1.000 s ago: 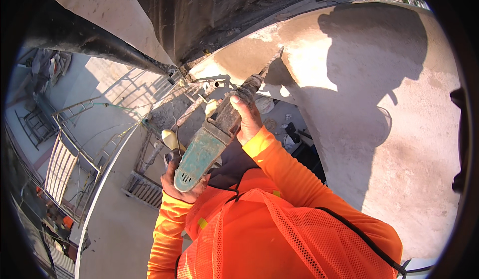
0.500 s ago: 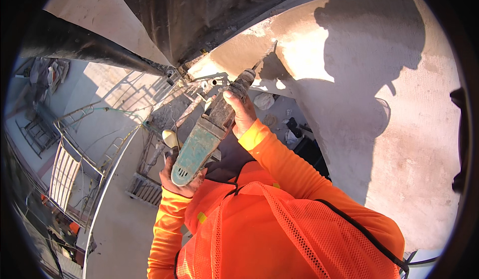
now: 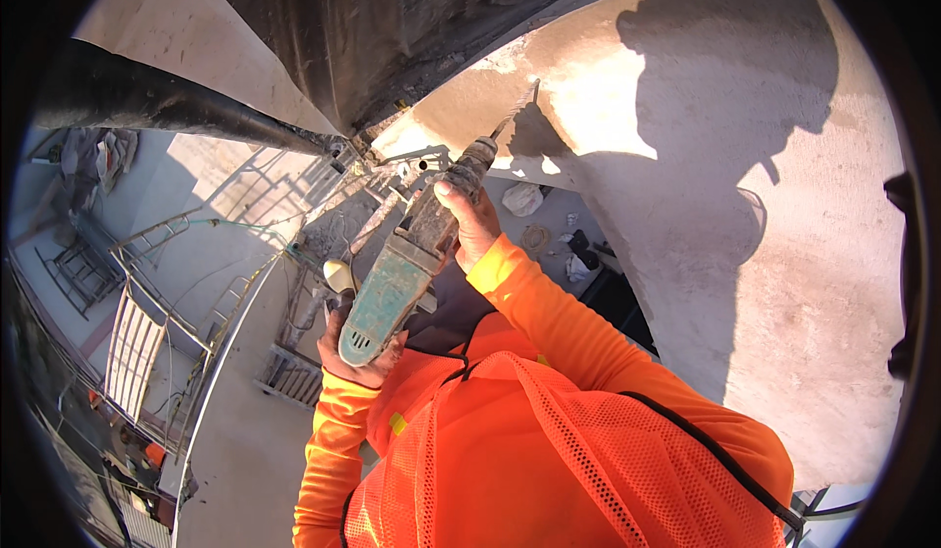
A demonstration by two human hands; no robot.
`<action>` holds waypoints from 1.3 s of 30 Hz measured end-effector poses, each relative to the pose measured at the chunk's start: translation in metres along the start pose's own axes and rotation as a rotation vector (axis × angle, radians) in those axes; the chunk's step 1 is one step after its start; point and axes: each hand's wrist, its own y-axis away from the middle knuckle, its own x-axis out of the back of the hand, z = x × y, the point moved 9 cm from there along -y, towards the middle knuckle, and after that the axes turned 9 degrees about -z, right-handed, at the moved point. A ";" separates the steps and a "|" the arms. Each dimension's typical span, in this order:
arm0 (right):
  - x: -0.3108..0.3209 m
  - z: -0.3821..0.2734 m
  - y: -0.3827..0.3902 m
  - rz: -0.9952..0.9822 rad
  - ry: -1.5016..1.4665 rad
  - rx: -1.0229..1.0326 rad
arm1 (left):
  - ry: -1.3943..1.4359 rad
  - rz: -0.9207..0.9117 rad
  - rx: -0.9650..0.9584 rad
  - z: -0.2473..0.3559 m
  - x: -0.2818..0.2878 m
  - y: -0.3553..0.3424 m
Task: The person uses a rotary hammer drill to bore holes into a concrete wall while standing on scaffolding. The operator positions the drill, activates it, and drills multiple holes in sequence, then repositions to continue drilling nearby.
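Observation:
A dusty teal rotary hammer drill [image 3: 392,278] lies slantwise in front of my chest, its nose up and to the right. Around the rear of its body my left hand [image 3: 355,357] is closed; some of those fingers are hidden beneath the housing. My right hand [image 3: 472,223] grips the drill's front, with the thumb on top. The long drill bit [image 3: 517,109] reaches toward the pale plastered wall [image 3: 804,283], its tip by the sunlit patch. Whether the tip touches the wall I cannot tell.
Dark sheeting [image 3: 392,38] hangs at the top. Down to the left stand metal scaffold frames [image 3: 162,244] and a slatted platform [image 3: 132,352]. Below the drill lie a white bag [image 3: 522,198], a rope coil [image 3: 535,240] and rubble. My shadow falls across the wall.
Both hands keep their hold on the drill. The bit's tip sits very slightly further left, and the surroundings have shifted a little with my head.

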 end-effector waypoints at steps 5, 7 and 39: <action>-0.001 0.000 -0.001 -0.002 0.000 -0.004 | -0.076 0.032 -0.001 0.011 -0.002 0.003; -0.002 0.000 -0.001 -0.004 -0.004 -0.013 | -0.175 0.046 -0.006 0.017 -0.004 0.001; 0.024 0.028 -0.010 0.347 0.321 0.184 | -0.468 0.079 -0.140 -0.026 0.045 -0.026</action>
